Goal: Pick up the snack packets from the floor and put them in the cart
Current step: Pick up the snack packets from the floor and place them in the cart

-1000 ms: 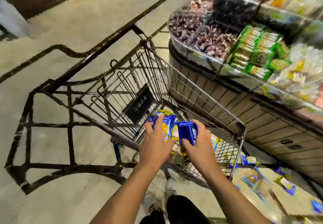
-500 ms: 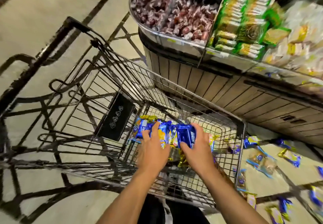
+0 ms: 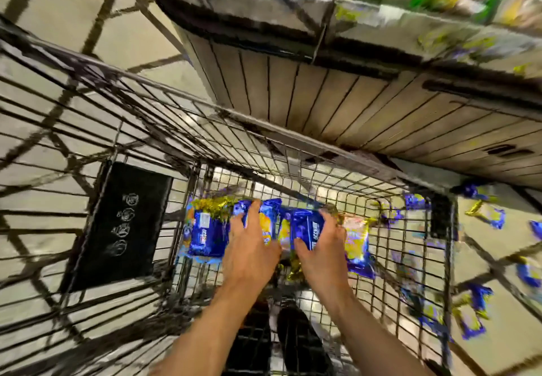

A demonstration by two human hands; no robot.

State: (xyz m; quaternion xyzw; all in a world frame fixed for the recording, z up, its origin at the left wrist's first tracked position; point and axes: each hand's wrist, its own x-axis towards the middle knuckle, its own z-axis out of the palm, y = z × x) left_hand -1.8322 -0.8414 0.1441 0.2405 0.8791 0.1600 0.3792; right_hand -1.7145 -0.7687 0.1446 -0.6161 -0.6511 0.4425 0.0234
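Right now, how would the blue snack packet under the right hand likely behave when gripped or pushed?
The blue snack packet looks like glossy film, so probably slippery and crinkly under the right hand. It seems pillow-shaped and likely light for its size. Lying flat in the cart, it should slide rather than roll.

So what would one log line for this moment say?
left hand: holds blue-yellow snack packets | right hand: grips blue packet | over wire cart floor | more on floor

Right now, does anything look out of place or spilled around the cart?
Yes. Several blue and yellow snack packets lie scattered on the floor to the right of the cart, below the display counter. They belong in a cart or on a shelf.
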